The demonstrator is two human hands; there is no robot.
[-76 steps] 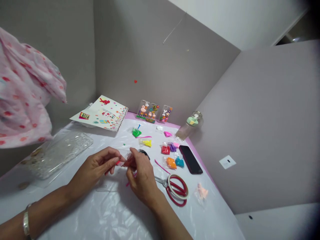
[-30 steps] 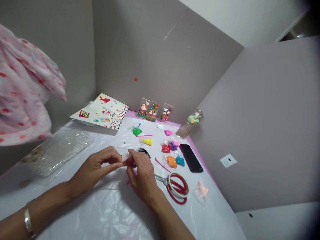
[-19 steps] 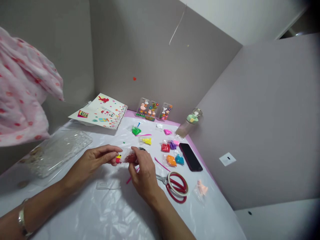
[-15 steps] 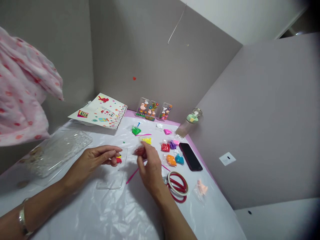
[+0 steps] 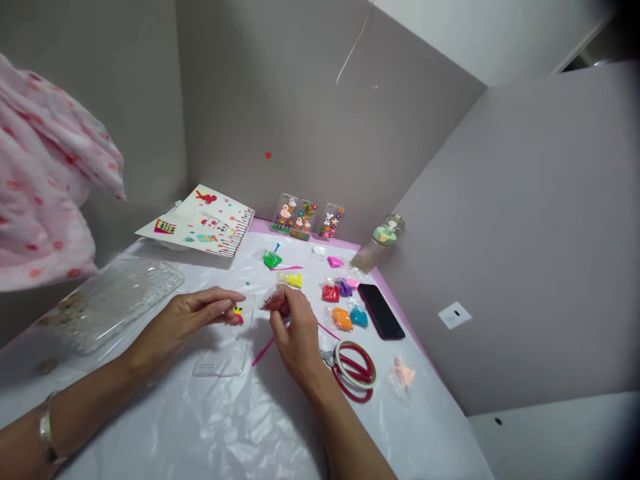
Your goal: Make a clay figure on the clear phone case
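Note:
My right hand (image 5: 296,333) grips a small clear bag of dark reddish-brown clay (image 5: 275,301) between thumb and fingers, just above the table. My left hand (image 5: 203,312) is closed in a loose pinch over the upper part of a clear phone case (image 5: 220,363); whatever its fingertips hold is hidden. By those fingertips, a small yellow, black and red clay figure (image 5: 239,315) shows on the case. A pink modelling tool (image 5: 263,351) lies between the case and my right hand. Red-handled scissors (image 5: 356,373) are close to my right wrist.
Bagged clay in several colours, including green (image 5: 273,259), yellow (image 5: 294,281), red (image 5: 331,293) and orange (image 5: 343,319), is spread about. A black phone (image 5: 381,312) lies at right. Decorated cases (image 5: 285,213) lean on the wall. A clear plastic tray (image 5: 120,300) is at left.
My right hand has shifted slightly left and drawn the brown clay bag up, showing more of it. My left hand is almost where it was.

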